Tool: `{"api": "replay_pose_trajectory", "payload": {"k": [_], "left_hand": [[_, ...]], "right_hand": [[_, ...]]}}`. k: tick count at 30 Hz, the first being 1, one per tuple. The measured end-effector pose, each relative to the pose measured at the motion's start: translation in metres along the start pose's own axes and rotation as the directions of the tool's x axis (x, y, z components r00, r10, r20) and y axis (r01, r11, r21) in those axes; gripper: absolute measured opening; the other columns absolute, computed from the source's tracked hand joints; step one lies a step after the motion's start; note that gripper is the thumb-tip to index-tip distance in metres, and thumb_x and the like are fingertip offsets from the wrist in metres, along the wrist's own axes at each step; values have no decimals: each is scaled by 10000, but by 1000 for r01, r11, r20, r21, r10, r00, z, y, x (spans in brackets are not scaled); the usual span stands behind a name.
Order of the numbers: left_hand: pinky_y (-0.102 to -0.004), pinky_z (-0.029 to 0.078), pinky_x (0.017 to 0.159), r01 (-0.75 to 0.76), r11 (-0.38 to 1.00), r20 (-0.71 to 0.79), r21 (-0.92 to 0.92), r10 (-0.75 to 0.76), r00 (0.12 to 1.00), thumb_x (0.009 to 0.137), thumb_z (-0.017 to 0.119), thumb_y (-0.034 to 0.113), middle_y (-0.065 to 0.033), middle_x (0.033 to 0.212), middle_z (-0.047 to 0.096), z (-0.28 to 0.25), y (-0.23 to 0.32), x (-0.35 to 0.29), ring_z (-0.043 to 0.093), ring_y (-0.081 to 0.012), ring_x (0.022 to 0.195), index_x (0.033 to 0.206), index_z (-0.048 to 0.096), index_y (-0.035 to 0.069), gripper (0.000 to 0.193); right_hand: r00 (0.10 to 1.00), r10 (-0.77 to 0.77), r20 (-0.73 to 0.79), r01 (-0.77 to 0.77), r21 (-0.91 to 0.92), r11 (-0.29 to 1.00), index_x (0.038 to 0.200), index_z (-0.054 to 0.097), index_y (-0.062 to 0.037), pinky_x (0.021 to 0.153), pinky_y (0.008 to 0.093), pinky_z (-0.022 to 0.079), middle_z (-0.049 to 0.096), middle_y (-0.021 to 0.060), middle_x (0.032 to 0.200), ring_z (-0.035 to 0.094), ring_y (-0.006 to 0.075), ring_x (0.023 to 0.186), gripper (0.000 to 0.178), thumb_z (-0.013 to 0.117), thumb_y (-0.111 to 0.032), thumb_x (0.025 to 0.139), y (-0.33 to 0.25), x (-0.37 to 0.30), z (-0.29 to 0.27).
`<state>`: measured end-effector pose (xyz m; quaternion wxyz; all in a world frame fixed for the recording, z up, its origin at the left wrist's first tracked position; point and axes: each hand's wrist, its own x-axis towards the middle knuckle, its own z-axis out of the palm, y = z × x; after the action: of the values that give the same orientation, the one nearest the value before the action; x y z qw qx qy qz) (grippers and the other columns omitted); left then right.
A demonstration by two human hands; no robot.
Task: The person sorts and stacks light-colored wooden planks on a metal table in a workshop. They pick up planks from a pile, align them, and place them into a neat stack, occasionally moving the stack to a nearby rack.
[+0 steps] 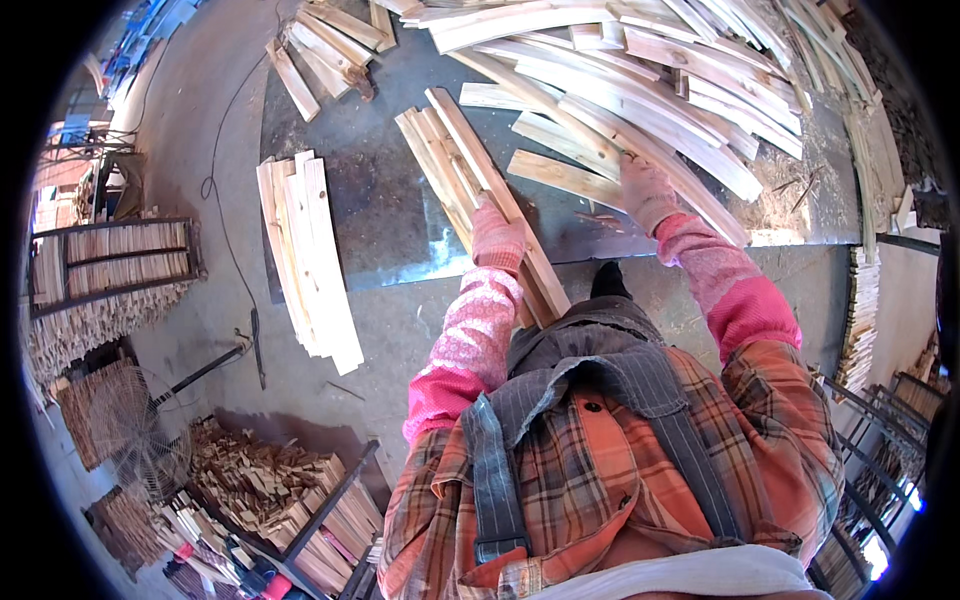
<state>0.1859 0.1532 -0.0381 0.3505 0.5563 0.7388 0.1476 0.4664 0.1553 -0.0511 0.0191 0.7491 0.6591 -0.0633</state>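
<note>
My left hand [497,238], in a pink glove, is closed on a narrow wooden board [462,135] at the near side of a metal-topped table. Beside that board lie other boards [428,160] in the same small bundle, angled toward my body. My right hand [648,195], gloved in pink too, grips a long pale board [700,200] at the near edge of a large loose pile [640,90]. Its fingertips lie over the board's upper edge; the thumb is hard to make out. A shorter board [565,178] ends just left of this hand.
A neat stack of boards [308,260] overhangs the table's left edge. Another bunch [325,50] lies at the far left of the dark tabletop [370,230]. Racks of wood [115,265], a fan [140,430] and a cable [215,185] are on the left.
</note>
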Motion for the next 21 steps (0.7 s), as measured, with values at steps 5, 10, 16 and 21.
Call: {"api": "replay_pose_trajectory", "payload": {"k": [5,10,16,21], "left_hand": [[-471,490,1002,-36,980,16,193,34,999,823,723,250,-271,1243,589,-6,-23,8,599,-437,1163,1317,538,-12,589],[-486,502,971,-34,983,6,183,34,999,831,707,267,-273,1194,607,-13,-24,5,609,-444,1132,1255,584,20,506],[-450,523,889,-107,993,-85,50,111,990,868,697,247,-239,1119,640,-16,-32,4,654,-376,1036,1267,607,31,462],[-401,527,855,-92,922,-89,-376,63,994,909,697,228,-181,1125,686,-12,-32,7,675,-276,959,1293,615,53,430]], "right_hand": [[942,-116,316,-146,694,705,1180,667,4,690,343,510,640,67,786,644,173,743,370,644,-93,824,0,-6,-12],[843,-206,497,-424,850,314,1114,718,-19,659,302,477,626,44,784,581,138,707,320,630,-86,813,-14,-35,-42],[823,-369,431,-446,894,48,1003,711,26,650,278,452,605,-2,766,562,120,700,242,627,-48,789,-22,-41,-24],[764,-404,502,-593,793,-136,922,718,6,621,268,446,623,7,771,569,113,687,192,604,-4,768,-44,-53,-28]]}}
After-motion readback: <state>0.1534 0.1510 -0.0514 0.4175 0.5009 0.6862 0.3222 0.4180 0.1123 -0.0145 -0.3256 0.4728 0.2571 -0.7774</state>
